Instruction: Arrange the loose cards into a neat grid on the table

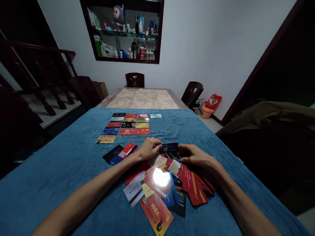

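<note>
Two bare forearms run up from the lower corners of the view, both uncovered from elbow to wrist, with no sleeve showing anywhere along them. The left hand (147, 149) and the right hand (194, 156) are bare too: no glove, ring, watch or band is visible on either wrist or on the fingers. The arms are lean, the fingers slender.

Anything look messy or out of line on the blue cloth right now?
Yes. The loose pile of cards under the hands lies jumbled and overlapping, unlike the tidy grid of cards farther up. The left hand pinches a dark card; the right hand rests on the pile.
</note>
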The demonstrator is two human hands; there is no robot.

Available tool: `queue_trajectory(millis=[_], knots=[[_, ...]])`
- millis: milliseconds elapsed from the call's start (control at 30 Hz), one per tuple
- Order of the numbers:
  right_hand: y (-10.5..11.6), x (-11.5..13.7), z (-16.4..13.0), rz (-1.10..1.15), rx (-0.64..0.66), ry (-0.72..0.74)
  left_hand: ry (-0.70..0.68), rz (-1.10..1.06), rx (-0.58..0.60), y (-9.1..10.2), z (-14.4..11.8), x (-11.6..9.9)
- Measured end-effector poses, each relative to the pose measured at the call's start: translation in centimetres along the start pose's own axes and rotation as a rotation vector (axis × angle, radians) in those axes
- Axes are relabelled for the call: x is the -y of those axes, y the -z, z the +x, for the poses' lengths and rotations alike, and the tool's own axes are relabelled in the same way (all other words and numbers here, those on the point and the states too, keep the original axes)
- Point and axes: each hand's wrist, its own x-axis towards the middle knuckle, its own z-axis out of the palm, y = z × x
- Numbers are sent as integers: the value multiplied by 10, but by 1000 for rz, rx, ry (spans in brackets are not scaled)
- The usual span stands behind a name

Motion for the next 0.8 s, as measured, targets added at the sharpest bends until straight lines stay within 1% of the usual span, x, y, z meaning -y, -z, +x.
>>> queue_trajectory(millis=[167,300,433,500,700,800], knots=[[2,1,0,-8,-4,-46,55,-43,-11,0,0,-2],[3,5,0,-69,-3,-42,86,-82,-48,0,0,-3],[3,7,1,-95,-13,-26,136,-180,-90,-3,1,0],[4,8,1,-78,-10,-35,160,-266,-93,-5,2,2],[2,10,0,-83,-8,-27,264,-655,-81,-7,4,2],[-1,12,1,-143,-66,14,292,-742,-67,-7,3,-3]])
